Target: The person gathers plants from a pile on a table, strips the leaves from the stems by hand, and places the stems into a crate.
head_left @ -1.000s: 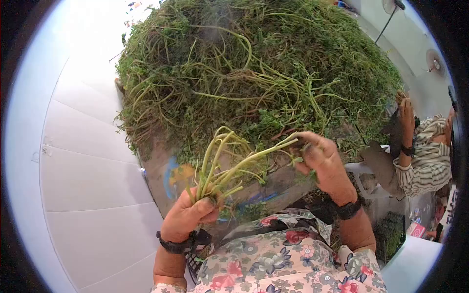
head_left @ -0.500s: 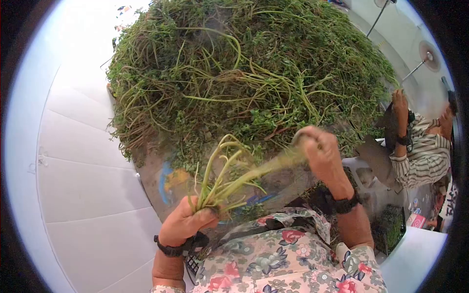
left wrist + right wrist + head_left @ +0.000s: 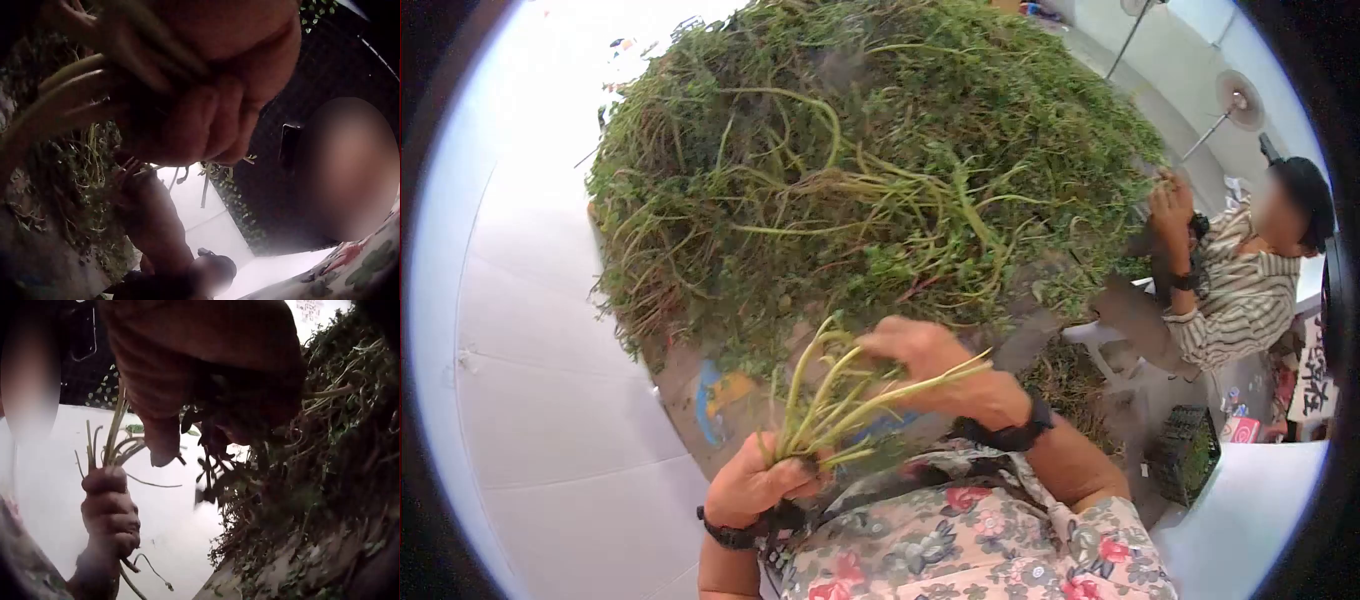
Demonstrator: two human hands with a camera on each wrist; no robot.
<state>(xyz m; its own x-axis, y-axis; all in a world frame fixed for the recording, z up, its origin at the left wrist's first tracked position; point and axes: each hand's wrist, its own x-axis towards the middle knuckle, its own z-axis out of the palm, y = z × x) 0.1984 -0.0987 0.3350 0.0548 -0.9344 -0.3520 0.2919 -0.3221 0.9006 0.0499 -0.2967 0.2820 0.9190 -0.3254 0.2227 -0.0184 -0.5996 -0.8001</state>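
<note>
Pale green stems (image 3: 830, 400) fan upward from my left hand (image 3: 752, 482), whose fingers and thumb grip the bunch at its base. The left wrist view shows that hand (image 3: 219, 106) with its fingers curled round the stems. My right hand (image 3: 930, 365) is at the upper part of the bunch, behind one long stem in the head view. In the right wrist view, dark leaves (image 3: 215, 456) hang from the curled fingers of the right hand (image 3: 206, 369), and the left hand (image 3: 111, 509) holds the stems upright beyond it.
A large heap of leafy green plants (image 3: 850, 170) covers most of the table (image 3: 690, 400). At the right sits a person in a striped shirt (image 3: 1235, 290), with a dark crate (image 3: 1187, 455) nearby. A white surface (image 3: 550, 400) lies at the left.
My right hand has moved left, from the right of the bunch to its upper stems. The left hand keeps its grip. The head view has shifted, showing more of the other person.
</note>
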